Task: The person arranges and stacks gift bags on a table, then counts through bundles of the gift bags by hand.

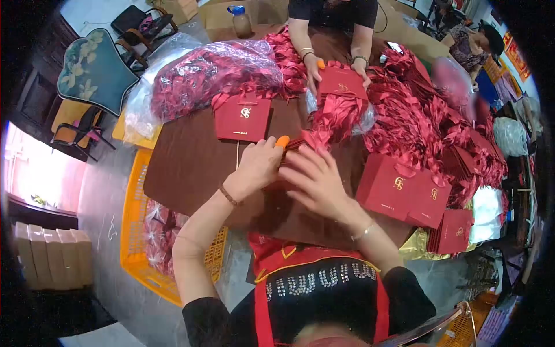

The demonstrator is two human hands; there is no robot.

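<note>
Left grip (263,162) sits beside right grip (314,178); red ribbon (316,140) just beyond.

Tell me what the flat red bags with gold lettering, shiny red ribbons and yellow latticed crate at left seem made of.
Red bags: probably stiff, fairly matt paper or card, judging by straight edges and flat faces; the gold lettering gleams like foil. Red ribbons: likely satin fabric, glossy where they catch light and softly crumpled. Yellow crate: apparently moulded plastic, evenly coloured with regular openings.

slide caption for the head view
Left hand and right hand close together over a brown table, among gold-lettered red gift bags, opposite a co-worker.
</note>
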